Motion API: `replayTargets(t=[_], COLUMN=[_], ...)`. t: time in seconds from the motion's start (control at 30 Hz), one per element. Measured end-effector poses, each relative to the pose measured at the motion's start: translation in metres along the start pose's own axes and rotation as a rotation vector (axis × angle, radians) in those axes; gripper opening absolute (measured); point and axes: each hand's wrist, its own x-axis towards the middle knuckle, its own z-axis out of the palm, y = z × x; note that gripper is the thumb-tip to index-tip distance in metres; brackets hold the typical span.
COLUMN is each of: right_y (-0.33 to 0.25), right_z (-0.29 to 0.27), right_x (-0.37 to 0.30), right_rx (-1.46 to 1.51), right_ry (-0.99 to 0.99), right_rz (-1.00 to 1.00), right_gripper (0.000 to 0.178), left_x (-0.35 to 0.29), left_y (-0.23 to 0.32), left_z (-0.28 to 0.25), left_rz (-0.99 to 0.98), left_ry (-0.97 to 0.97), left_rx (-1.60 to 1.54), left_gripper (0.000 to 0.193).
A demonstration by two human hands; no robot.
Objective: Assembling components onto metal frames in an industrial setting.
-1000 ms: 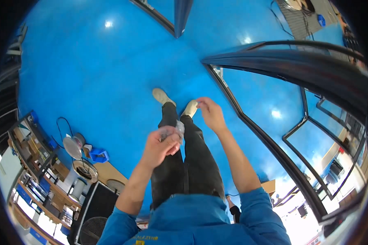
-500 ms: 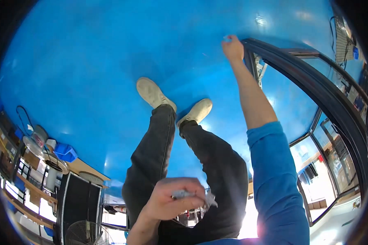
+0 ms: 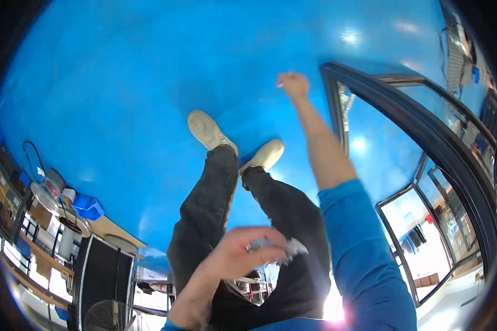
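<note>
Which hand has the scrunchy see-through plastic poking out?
The left hand, low in front of the dark trousers: clear plastic sticks out of it. The right hand, blurry near the black frame, shows none I can see.

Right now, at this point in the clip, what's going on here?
A person's left hand grips a crumpled piece of clear plastic above their dark trousers. The right hand is stretched out over the blue floor, beside a dark frame; it is blurred, so whether it holds anything is unclear.
</note>
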Motion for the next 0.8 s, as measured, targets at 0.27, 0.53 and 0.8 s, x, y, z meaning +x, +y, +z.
replayTargets(t=[0.27, 0.53, 0.8], right_y=[-0.171, -0.226, -0.164], right_z=[-0.167, -0.450, -0.638], right_x=[-0.351, -0.605, -0.828], right_rx=[1.179, 0.792, 0.161], right_ry=[-0.520, 0.326, 1.633], right_rz=[0.060, -0.512, -0.444], right_gripper=[0.009, 0.008, 0.022], left_x=[-0.077, -0.193, -0.223], left_y=[0.097, 0.235, 0.254], left_z=[0.094, 0.225, 0.254], left_rz=[0.155, 0.318, 0.451], left_ry=[0.183, 0.229, -0.344], left_rx=[-0.213, 0.271, 0.199], left_gripper=[0.005, 0.007, 0.018])
